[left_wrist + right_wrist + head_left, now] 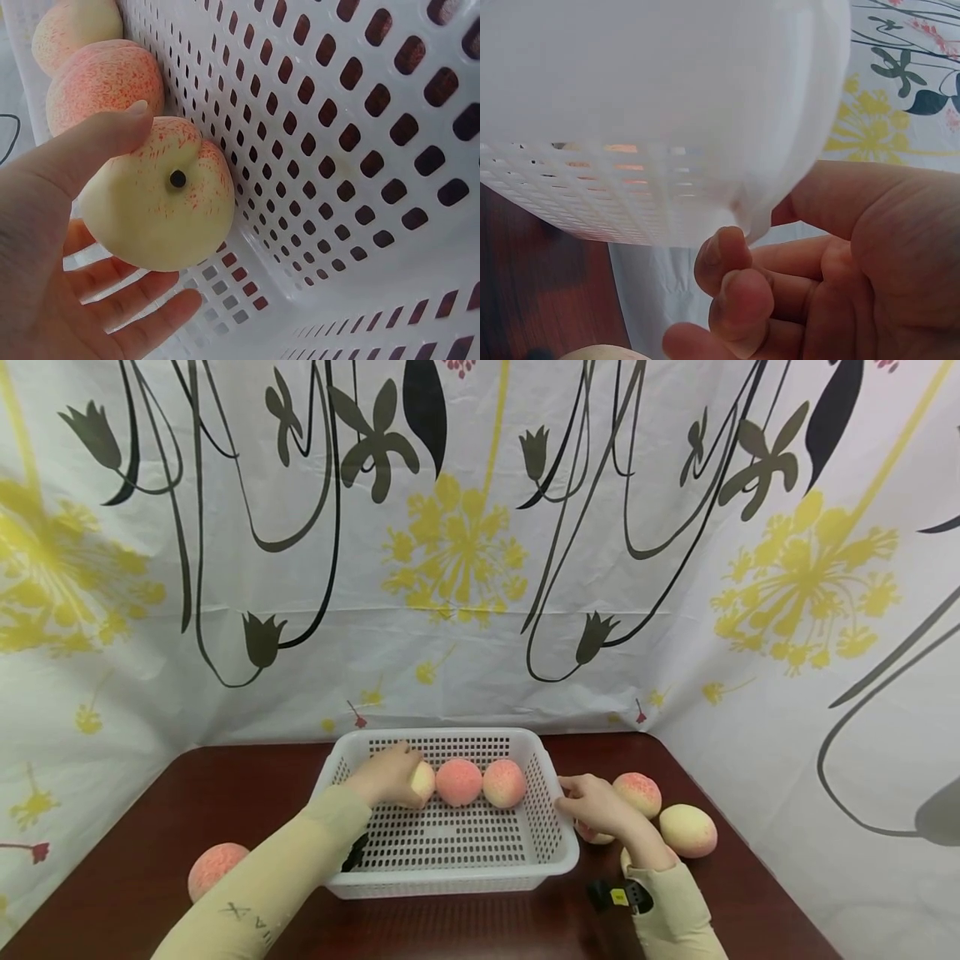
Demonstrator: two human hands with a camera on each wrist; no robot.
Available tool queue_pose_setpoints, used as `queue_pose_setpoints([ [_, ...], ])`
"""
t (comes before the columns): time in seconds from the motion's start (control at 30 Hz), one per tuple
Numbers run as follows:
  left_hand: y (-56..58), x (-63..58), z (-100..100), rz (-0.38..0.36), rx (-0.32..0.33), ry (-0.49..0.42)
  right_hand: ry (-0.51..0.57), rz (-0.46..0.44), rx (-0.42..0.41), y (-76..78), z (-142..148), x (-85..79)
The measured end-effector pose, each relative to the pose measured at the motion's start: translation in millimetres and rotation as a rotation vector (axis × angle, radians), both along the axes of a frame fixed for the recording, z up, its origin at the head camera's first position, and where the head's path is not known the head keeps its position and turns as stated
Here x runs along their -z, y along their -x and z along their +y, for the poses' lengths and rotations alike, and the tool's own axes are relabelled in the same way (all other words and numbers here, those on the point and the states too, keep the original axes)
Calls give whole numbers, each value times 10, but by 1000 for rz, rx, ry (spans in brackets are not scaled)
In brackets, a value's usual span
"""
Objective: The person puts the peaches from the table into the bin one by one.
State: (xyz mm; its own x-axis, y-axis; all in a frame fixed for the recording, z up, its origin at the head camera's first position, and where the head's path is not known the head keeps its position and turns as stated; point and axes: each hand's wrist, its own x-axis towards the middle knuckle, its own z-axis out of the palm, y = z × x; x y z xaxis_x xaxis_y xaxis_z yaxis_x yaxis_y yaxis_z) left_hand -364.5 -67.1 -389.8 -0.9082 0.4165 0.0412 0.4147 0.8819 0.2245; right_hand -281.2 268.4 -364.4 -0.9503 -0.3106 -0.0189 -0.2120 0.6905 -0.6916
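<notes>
A white perforated plastic basket (pixel 442 882) stands on the table. Inside it, along the far side, lie three pink-and-cream peaches in a row. My left hand (pixel 384 775) reaches in and holds the leftmost peach (pixel 154 214), thumb on its upper side and fingers beneath; its dark stem pit faces the left wrist camera. Beside it sit the middle peach (pixel 459 782) and the right one (pixel 505 783). At the basket's right side, my right hand (pixel 600 806) pinches the rim between thumb and curled fingers.
To the right of the basket, several more peaches lie on the table, among them a reddish one (pixel 637 793) and a paler one (pixel 687 831), some partly behind my right hand. Another peach (pixel 213 868) lies left, by my left forearm. A patterned cloth (pixel 450 677) hangs behind the dark red table (pixel 465 931).
</notes>
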Motion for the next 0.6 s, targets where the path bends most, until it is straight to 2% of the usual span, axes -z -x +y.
queue_pose_setpoints([
  [0.17, 2, -15, 0, 7, 11, 45, 9, 1, -7, 0, -1, -5],
  [0.3, -19, -115, -21, 6, 38, 67, 29, -13, -18, -15, -5, -18],
  [0.43, -84, -326, -186, 25, 40, 56, 21, -10, -27, -18, -28, -26],
  [0.6, -204, -638, -560, 38, 10, 3, -6, 10, -17, -13, -23, -21],
])
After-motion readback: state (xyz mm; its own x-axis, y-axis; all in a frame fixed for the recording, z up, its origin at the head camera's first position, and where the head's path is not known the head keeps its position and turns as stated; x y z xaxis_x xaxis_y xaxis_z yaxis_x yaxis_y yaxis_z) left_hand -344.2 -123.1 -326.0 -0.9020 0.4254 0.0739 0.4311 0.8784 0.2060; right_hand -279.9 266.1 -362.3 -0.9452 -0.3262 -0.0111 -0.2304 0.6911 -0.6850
